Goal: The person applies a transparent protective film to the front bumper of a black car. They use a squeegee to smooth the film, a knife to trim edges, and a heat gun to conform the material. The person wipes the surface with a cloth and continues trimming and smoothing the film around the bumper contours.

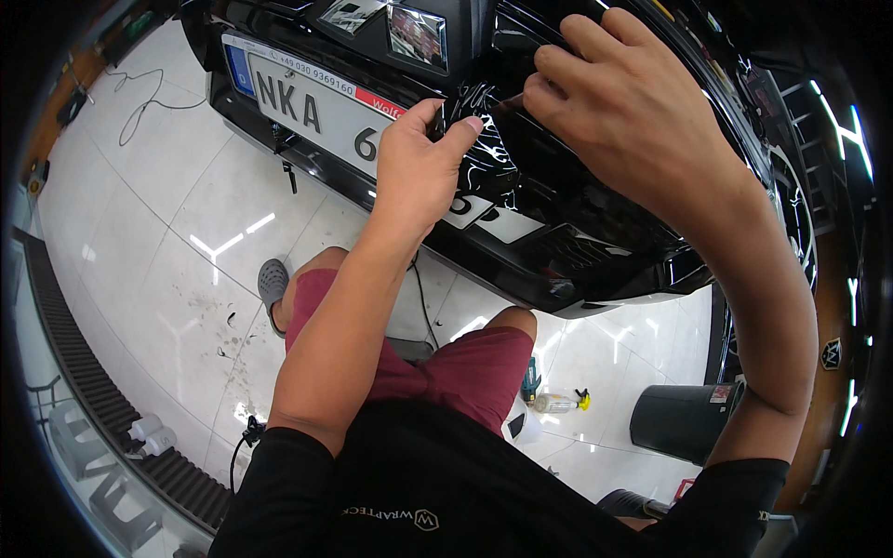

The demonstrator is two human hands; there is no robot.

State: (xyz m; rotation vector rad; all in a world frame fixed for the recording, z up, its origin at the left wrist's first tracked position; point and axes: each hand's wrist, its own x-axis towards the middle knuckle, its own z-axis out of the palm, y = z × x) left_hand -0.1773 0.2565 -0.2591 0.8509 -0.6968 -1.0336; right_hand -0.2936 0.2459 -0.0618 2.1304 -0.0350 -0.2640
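Left hand [416,167]: thumb and fingers clamped on black film [491,156]. Right hand [625,107]: curled, hold indiscernible. Apparent step, film handling; next move calls for even tension.

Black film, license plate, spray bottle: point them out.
black film [491,160], head view, on its crumpled, shiny middle
license plate [327,119], head view, on its white face
spray bottle [555,403], head view, on its clear body
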